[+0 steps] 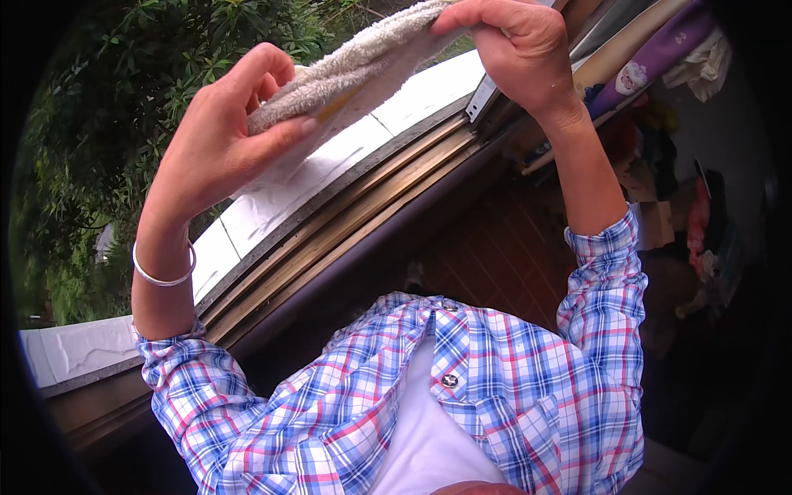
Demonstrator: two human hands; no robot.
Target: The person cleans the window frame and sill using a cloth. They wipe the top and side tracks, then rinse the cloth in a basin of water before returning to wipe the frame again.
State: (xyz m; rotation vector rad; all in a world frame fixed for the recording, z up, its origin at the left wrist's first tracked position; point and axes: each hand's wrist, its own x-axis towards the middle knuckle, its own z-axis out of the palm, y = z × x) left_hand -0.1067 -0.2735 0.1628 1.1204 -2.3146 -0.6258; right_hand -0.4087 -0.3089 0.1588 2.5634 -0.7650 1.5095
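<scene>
A light-coloured terry cloth (365, 52) is stretched between my two hands, folded along its upper edge, with its lower part hanging down. My left hand (226, 124) grips the cloth's left end, thumb in front and fingers curled behind. At the other end, my right hand (520, 49) pinches the cloth between thumb and forefinger, near the top of the picture. The cloth is held above a white tiled outer sill (408, 111). Beneath it runs a window frame with wooden-coloured tracks (371, 192). The cloth's far side is hidden.
Dense green shrubs (154, 74) grow outside, beyond the sill. At right, rolled fabrics, one of them purple (643, 68), lean near the window. A cardboard box (656, 226) and assorted clutter stand in the dark on the right. Reddish floor tiles (495, 247) lie below.
</scene>
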